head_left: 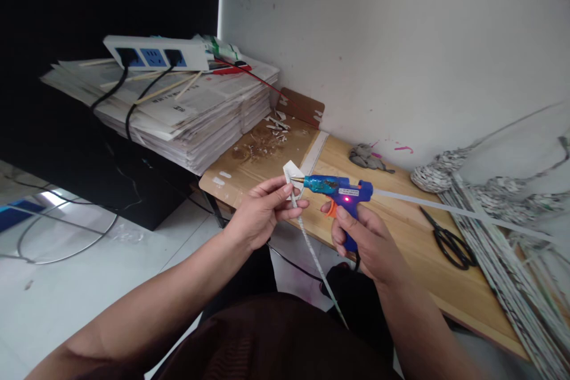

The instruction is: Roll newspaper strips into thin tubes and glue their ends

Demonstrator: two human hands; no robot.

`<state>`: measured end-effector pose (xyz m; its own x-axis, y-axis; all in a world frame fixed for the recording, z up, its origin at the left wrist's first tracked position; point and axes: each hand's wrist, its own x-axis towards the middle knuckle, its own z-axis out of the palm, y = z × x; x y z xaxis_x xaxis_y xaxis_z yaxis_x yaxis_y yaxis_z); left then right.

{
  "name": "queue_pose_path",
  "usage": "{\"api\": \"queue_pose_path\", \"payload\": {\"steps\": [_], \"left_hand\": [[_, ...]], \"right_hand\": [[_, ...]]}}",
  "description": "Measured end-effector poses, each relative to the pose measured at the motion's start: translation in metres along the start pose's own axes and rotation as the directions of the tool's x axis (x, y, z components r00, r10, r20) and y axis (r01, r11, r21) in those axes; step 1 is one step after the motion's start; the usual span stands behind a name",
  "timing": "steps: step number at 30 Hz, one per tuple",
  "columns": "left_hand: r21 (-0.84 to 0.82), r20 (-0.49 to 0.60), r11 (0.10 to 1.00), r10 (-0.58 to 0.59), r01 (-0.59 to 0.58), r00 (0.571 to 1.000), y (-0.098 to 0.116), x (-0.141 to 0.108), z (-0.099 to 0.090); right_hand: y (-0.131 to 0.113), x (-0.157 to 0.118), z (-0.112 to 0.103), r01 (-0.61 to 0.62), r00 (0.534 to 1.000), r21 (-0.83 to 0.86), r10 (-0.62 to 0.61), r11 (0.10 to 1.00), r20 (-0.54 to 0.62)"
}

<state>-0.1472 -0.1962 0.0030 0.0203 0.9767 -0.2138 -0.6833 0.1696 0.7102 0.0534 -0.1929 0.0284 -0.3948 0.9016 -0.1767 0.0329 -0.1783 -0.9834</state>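
My left hand [267,211] pinches a thin rolled paper strip [312,249] near its top, where a small white paper piece [291,171] stands up. The strip's lower end hangs down toward my lap. In my right hand [367,237] is a blue glue gun [354,191] with a red light on its side, gripped by the handle, a finger at the orange trigger. The metal nozzle points left and meets or nearly meets the white piece; exact contact is hard to tell. A long translucent glue stick [445,206] sticks out of the gun's back.
Newspapers [214,130] are stacked at the left under a power strip [154,54] with two black plugs. Black scissors [449,244] lie on the wooden table [414,267], beside long paper rods [494,255]. Woven paper pieces [445,167], a grey cloth [367,156] and scraps [278,124] lie behind.
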Motion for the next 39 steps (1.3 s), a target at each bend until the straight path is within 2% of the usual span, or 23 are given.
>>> {"api": "queue_pose_path", "payload": {"steps": [6, 14, 26, 39], "left_hand": [[-0.002, -0.040, 1.000, -0.001, 0.001, 0.999, 0.003, 0.001, -0.001], [-0.013, -0.003, 1.000, -0.009, 0.009, 1.000, 0.001, -0.001, -0.002], [-0.002, -0.016, 1.000, -0.004, 0.004, 1.000, 0.002, 0.000, -0.007], [-0.023, -0.030, 1.000, -0.014, 0.013, 0.999, 0.005, 0.001, -0.010]], "right_hand": [[-0.003, -0.001, -0.003, 0.011, 1.000, 0.023, -0.011, 1.000, -0.022], [-0.003, 0.004, 0.005, 0.002, 1.000, 0.016, -0.002, 1.000, -0.014], [-0.004, 0.002, 0.005, -0.004, 1.000, -0.036, 0.004, 0.999, -0.004], [-0.002, 0.011, 0.007, 0.047, 0.999, -0.048, -0.048, 0.998, -0.013]]}}
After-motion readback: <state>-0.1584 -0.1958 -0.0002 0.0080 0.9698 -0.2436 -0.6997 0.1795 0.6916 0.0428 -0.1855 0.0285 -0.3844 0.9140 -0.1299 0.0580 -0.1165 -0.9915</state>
